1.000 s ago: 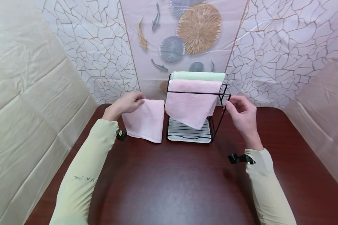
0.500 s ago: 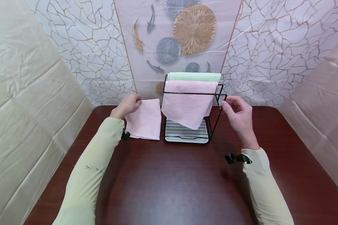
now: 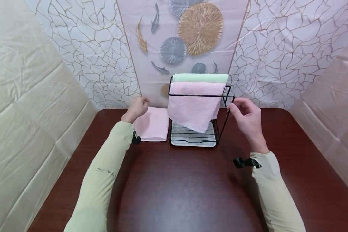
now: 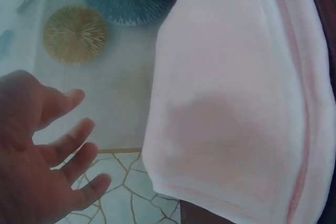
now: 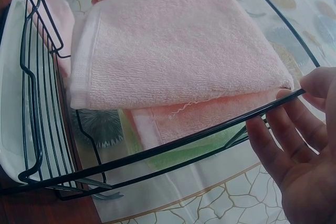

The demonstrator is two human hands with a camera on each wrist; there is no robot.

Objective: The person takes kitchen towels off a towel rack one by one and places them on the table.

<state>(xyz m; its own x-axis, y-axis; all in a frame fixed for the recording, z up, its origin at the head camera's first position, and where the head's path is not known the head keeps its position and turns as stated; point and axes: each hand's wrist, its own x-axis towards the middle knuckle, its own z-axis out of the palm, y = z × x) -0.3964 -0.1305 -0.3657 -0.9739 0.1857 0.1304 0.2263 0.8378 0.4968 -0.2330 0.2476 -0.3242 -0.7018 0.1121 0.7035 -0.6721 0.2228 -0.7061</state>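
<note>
A black wire rack (image 3: 202,96) stands at the back of the table. Over its bars hang a pink towel (image 3: 195,104) and, behind it, a pale green towel (image 3: 201,77). My right hand (image 3: 248,120) grips the rack's upper right wire; the right wrist view shows the thumb and fingers (image 5: 283,124) around that bar. Left of the rack, a folded pink towel (image 3: 156,124) lies on the table. Above its far left corner is my left hand (image 3: 138,108). In the left wrist view its loosely bent fingers (image 4: 79,135) are apart from the towel (image 4: 226,98), holding nothing.
A white drip tray (image 3: 192,143) lies under the rack's bottom wires. The dark red table (image 3: 174,187) ends at a patterned cloth backdrop (image 3: 172,50). Pale cloth walls (image 3: 32,106) rise on both sides.
My left hand has let go of the folded pink towel, which has come down flat on the table, and has drawn slightly away. My right hand keeps its hold on the rack.
</note>
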